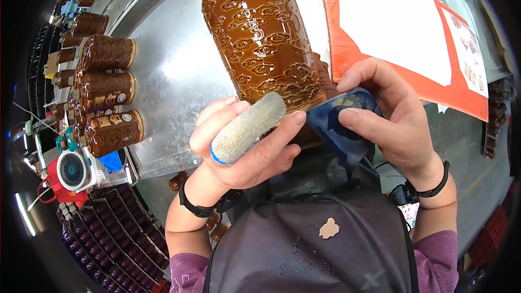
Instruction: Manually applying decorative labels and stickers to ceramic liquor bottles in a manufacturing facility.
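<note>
A large amber-brown glass jar point(260, 27) with a raised cloud pattern lies tilted in front of me, its lower end toward my body. My left hand point(247, 154) is at that lower end, fingers bent around its edge. A grey knitted cover point(251, 127) with a blue rim sheathes one of its digits. My right hand point(396, 122) pinches a blue, flat, glossy piece point(339, 130) with rounded corners and a mottled middle, between thumb and fingers. One corner of that piece meets the jar's lower end, close to my left fingertip. What the piece is exactly, I cannot tell.
Several brown patterned jars point(108, 89) lie along the left of the metal table point(168, 59). A small fan point(73, 169) stands beyond its left edge, above racks of dark purple items point(114, 233). At right lies an orange-red board point(347, 49) with white paper point(396, 16).
</note>
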`<action>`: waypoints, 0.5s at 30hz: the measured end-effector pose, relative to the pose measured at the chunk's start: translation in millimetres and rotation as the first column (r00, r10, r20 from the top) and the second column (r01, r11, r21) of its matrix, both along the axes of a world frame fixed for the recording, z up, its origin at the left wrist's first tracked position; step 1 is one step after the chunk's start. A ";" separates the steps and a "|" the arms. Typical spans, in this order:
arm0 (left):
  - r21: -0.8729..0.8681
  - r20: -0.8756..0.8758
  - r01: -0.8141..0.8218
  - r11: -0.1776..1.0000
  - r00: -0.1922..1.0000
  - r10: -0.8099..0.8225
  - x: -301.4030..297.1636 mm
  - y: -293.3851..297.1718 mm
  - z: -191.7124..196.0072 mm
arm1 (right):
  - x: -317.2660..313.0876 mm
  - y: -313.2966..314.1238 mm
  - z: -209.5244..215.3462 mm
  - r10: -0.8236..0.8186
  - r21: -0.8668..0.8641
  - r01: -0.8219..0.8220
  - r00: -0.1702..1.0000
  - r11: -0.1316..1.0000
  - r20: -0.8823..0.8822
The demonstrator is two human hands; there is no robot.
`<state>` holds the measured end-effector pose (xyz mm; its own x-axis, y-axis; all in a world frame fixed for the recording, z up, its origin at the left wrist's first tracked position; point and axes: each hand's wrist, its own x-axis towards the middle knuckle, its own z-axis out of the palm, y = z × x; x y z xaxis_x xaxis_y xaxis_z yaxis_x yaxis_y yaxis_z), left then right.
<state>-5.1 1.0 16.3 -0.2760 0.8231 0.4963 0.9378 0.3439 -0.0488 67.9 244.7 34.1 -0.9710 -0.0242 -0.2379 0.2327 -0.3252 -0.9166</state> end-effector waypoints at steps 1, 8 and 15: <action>-0.009 -0.007 -0.004 1.000 1.000 0.004 0.3 0.0 0.2 | 0.3 0.0 -0.7 0.000 0.012 0.000 1.000 1.000 -0.001; 0.005 0.004 0.007 1.000 1.000 -0.007 -1.7 -0.2 -2.8 | -0.1 1.3 -5.0 -0.014 -0.013 0.015 1.000 1.000 0.009; 0.076 0.082 -0.058 0.995 0.995 0.052 6.8 -5.6 3.1 | 1.9 7.3 -8.9 -0.046 0.012 0.046 0.999 0.999 -0.010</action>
